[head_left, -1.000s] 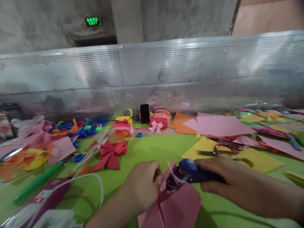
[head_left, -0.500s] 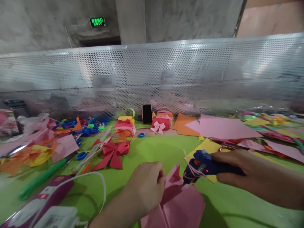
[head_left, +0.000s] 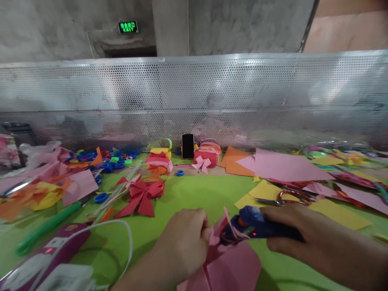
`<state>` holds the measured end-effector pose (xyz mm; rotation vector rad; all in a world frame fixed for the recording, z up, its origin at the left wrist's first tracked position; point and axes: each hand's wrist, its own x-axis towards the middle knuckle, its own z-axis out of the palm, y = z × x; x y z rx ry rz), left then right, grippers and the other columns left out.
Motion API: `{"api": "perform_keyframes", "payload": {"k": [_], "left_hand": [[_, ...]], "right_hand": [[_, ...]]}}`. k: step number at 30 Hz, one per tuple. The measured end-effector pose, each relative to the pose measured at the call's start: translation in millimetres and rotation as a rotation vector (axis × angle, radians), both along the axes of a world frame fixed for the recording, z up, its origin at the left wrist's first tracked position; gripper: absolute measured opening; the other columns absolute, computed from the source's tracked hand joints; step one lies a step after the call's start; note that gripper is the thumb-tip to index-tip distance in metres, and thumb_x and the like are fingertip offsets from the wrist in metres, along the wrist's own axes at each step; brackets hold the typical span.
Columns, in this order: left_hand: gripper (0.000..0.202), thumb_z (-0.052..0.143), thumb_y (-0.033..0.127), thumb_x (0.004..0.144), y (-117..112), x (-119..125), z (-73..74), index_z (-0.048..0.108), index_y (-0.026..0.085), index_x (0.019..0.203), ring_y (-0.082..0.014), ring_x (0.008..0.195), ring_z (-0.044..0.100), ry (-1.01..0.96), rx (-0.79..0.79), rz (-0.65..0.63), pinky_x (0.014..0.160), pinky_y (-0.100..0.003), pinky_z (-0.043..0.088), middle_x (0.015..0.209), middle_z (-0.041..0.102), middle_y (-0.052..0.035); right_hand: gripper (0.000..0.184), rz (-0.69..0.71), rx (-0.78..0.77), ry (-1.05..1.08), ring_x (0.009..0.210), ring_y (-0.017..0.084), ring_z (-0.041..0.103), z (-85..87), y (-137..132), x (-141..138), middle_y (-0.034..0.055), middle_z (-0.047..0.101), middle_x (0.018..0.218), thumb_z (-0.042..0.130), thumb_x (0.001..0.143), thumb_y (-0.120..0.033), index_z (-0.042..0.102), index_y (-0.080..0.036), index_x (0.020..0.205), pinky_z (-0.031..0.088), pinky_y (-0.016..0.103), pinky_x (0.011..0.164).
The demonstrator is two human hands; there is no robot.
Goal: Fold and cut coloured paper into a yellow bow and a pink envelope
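In my right hand (head_left: 298,232) is a blue hot glue gun (head_left: 257,224) with a small red light lit, and a thin pink strip is tangled about its front. Its nozzle points down into a folded piece of pink paper (head_left: 232,268), and the tip is hidden behind the folds. My left hand (head_left: 188,236) is closed on the left edge of that pink paper, fingers curled away from view. Just beyond lies a red paper bow (head_left: 144,196). Red-handled scissors (head_left: 281,200) rest past the glue gun, on yellow paper (head_left: 257,192).
A purple and white power strip (head_left: 57,250) with a white cable lies at left, beside a green-handled tool (head_left: 48,228). Small paper bags (head_left: 206,157) and a phone (head_left: 188,146) stand at the back. Pink sheets (head_left: 285,165) lie at right, before a perforated metal panel (head_left: 242,89).
My right hand has brought the glue gun left and slightly down, nearer my left hand and over the fold. The scissors behind it have come into view. My left hand keeps its hold.
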<state>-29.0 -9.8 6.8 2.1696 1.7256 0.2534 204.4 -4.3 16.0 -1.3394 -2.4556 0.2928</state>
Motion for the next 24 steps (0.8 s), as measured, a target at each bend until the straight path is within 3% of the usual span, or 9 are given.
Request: {"api": "perform_keyframes", "payload": {"k": [3,10,17,24], "left_hand": [[0.011,0.045,0.015,0.074,1,1,0.9,0.054,0.021,0.069,-0.0134,0.06,0.05,-0.016,-0.021,-0.002,0.05,-0.026,0.024,0.068,0.061,0.0005],[0.013,0.042,0.015,0.076,0,-1,-1.6,0.052,0.021,0.069,-0.0155,0.066,0.052,0.017,0.014,0.017,0.055,-0.027,0.028,0.071,0.06,-0.0005],[0.014,0.038,0.02,0.081,2,-1,-3.7,0.05,0.021,0.073,-0.0165,0.066,0.052,0.017,0.026,0.024,0.055,-0.028,0.027,0.072,0.06,-0.0017],[0.013,0.04,0.018,0.08,1,-1,-3.0,0.049,0.021,0.073,-0.0161,0.068,0.053,-0.028,-0.006,0.024,0.055,-0.027,0.028,0.074,0.061,-0.0013]], "right_hand": [[0.022,0.035,-0.051,0.026,0.076,0.019,0.066,-1.1,-3,-14,0.0018,0.072,0.089,0.053,0.077,-0.024,0.068,-0.025,0.093,0.053,0.027,0.063],[0.024,-0.036,-0.016,-0.038,0.082,0.023,0.066,-4.7,4,5,0.0044,0.071,0.096,0.056,0.077,-0.034,0.068,-0.025,0.097,0.054,0.029,0.065],[0.022,-0.01,0.04,0.014,0.084,0.024,0.066,-4.9,-2,-8,0.0049,0.071,0.097,0.054,0.076,-0.029,0.068,-0.025,0.093,0.054,0.029,0.062],[0.016,0.02,-0.03,0.017,0.071,0.019,0.066,-3.8,-4,-14,0.0016,0.071,0.085,0.054,0.077,-0.025,0.067,-0.025,0.086,0.051,0.025,0.058]]}}
